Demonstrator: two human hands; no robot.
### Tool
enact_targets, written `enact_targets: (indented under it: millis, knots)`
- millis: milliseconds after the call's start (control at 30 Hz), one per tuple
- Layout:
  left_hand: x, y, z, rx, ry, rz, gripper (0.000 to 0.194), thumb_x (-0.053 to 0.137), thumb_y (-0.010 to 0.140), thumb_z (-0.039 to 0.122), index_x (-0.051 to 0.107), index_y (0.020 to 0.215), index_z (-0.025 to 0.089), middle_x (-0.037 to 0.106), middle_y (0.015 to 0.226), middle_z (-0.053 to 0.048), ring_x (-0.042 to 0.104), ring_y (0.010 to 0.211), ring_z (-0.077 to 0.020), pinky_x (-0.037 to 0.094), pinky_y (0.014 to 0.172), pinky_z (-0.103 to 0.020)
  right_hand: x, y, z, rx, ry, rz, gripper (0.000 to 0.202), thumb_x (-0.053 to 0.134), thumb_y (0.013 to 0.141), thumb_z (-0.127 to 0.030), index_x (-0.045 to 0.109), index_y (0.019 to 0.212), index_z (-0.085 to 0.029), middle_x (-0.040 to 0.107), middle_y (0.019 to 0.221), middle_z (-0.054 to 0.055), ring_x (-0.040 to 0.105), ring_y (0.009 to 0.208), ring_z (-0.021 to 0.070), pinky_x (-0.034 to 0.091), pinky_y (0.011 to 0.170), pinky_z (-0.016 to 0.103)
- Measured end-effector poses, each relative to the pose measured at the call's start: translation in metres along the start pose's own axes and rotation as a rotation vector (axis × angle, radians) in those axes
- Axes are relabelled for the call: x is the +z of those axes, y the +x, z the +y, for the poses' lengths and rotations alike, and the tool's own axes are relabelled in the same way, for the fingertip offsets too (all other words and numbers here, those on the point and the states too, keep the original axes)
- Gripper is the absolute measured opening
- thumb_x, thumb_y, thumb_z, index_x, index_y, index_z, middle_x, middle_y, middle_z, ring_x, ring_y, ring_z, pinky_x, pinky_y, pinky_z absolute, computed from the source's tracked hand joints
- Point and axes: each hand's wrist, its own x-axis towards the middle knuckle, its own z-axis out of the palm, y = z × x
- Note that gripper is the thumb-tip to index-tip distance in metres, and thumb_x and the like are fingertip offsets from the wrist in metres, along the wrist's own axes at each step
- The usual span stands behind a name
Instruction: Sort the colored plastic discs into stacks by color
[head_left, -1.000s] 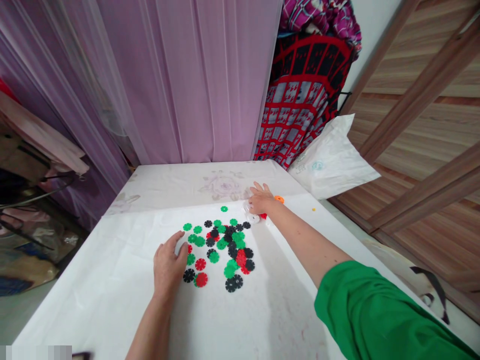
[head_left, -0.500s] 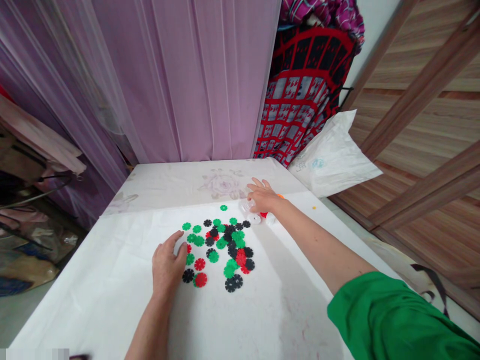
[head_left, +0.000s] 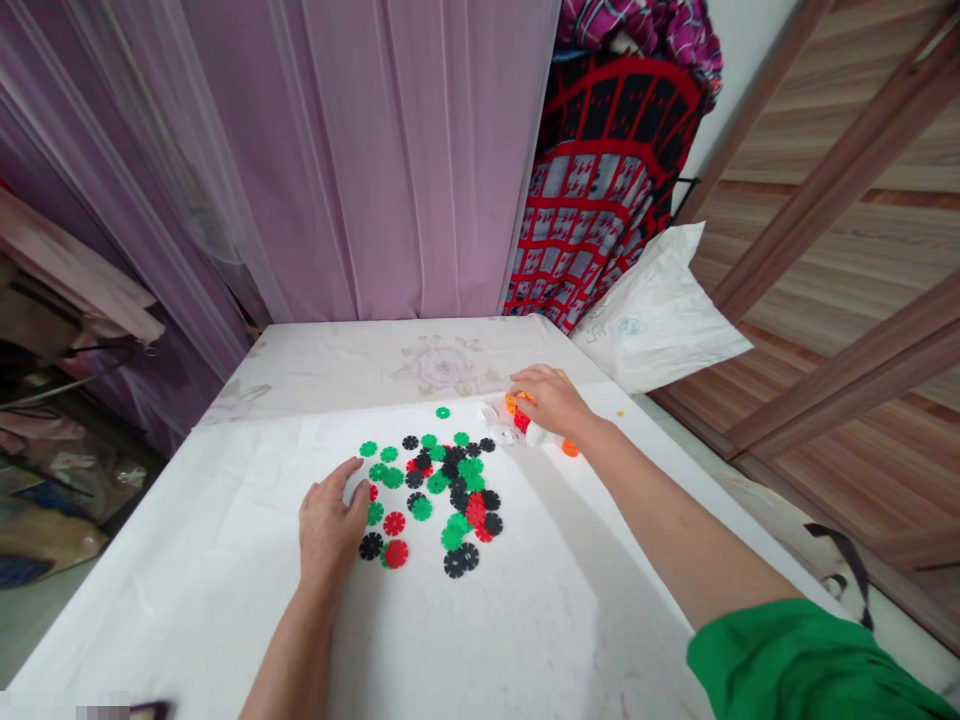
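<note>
Green, black and red notched discs lie scattered mid-table, among them a red disc (head_left: 396,554), a black disc (head_left: 370,545) and a lone green disc (head_left: 442,412) farther back. My left hand (head_left: 328,520) rests at the left edge of these discs, thumb and fingers apart, holding nothing. To the right, my right hand (head_left: 551,396) is over a small group of orange, red, white and clear pieces. Its fingertips are at orange pieces (head_left: 517,402); whether they grip one is unclear. A red piece (head_left: 521,421) lies just below, and another orange piece (head_left: 571,448) is under the wrist.
The table (head_left: 255,500) has a white cover with a flower print at the back. A white bag (head_left: 660,320) stands at its right rear edge. A tiny yellow piece (head_left: 620,413) lies near the right edge. Purple curtains (head_left: 390,160) hang behind.
My right hand has moved right, from the clear pieces to the orange ones, and its spread fingers have bent downward. More orange pieces show. My left hand stays by the discs.
</note>
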Motion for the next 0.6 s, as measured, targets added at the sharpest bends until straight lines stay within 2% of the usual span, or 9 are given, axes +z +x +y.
enact_targets:
  millis: [67, 133, 267, 367, 467, 600]
  knots:
    - [0.000, 0.000, 0.001, 0.000, 0.007, 0.000, 0.042, 0.046, 0.088, 0.038, 0.069, 0.120, 0.024, 0.075, 0.118, -0.008, 0.066, 0.109, -0.0288, 0.046, 0.106, -0.049, 0.003, -0.021, -0.004, 0.198, 0.027, 0.091, 0.029, 0.047, 0.093, -0.023, 0.074, 0.105, -0.027, 0.075, 0.113, 0.003, 0.065, 0.102, 0.0197, 0.045, 0.088, 0.031]
    - [0.000, 0.000, 0.002, -0.004, 0.009, -0.004, 0.042, 0.046, 0.088, 0.038, 0.069, 0.120, 0.023, 0.074, 0.119, -0.009, 0.066, 0.110, -0.0290, 0.045, 0.107, -0.049, 0.015, -0.045, -0.014, 0.330, 0.023, 0.056, 0.027, 0.048, 0.095, -0.031, 0.074, 0.102, -0.030, 0.077, 0.100, 0.001, 0.067, 0.089, 0.0195, 0.045, 0.075, 0.029]
    - [-0.001, 0.001, 0.002, -0.006, 0.000, -0.021, 0.044, 0.045, 0.087, 0.039, 0.069, 0.121, 0.023, 0.074, 0.120, -0.008, 0.066, 0.110, -0.0285, 0.043, 0.109, -0.049, 0.050, -0.076, -0.038, 0.456, -0.039, 0.004, 0.028, 0.055, 0.094, -0.035, 0.070, 0.116, -0.028, 0.076, 0.103, 0.006, 0.070, 0.089, 0.0227, 0.046, 0.070, 0.030]
    - [-0.001, 0.001, 0.001, -0.012, -0.011, -0.022, 0.044, 0.046, 0.087, 0.040, 0.069, 0.121, 0.024, 0.076, 0.115, -0.007, 0.067, 0.106, -0.0275, 0.045, 0.107, -0.048, 0.067, -0.075, -0.045, 0.492, -0.059, -0.007, 0.032, 0.054, 0.095, -0.034, 0.066, 0.124, -0.025, 0.076, 0.099, 0.010, 0.071, 0.088, 0.0250, 0.047, 0.069, 0.031]
    - [-0.001, 0.002, 0.000, -0.016, -0.011, -0.005, 0.042, 0.047, 0.086, 0.039, 0.070, 0.119, 0.025, 0.077, 0.109, -0.007, 0.068, 0.101, -0.0272, 0.047, 0.104, -0.048, 0.073, -0.066, -0.045, 0.495, -0.058, 0.004, 0.029, 0.054, 0.095, -0.033, 0.068, 0.118, -0.023, 0.076, 0.092, 0.012, 0.071, 0.084, 0.0258, 0.048, 0.068, 0.032]
    - [0.000, 0.002, -0.001, -0.014, -0.012, -0.004, 0.042, 0.047, 0.087, 0.040, 0.070, 0.119, 0.026, 0.076, 0.112, -0.007, 0.068, 0.099, -0.0273, 0.046, 0.105, -0.048, 0.076, -0.061, -0.044, 0.470, -0.047, 0.043, 0.026, 0.050, 0.096, -0.030, 0.071, 0.111, -0.023, 0.076, 0.092, 0.012, 0.070, 0.082, 0.0254, 0.048, 0.067, 0.032]
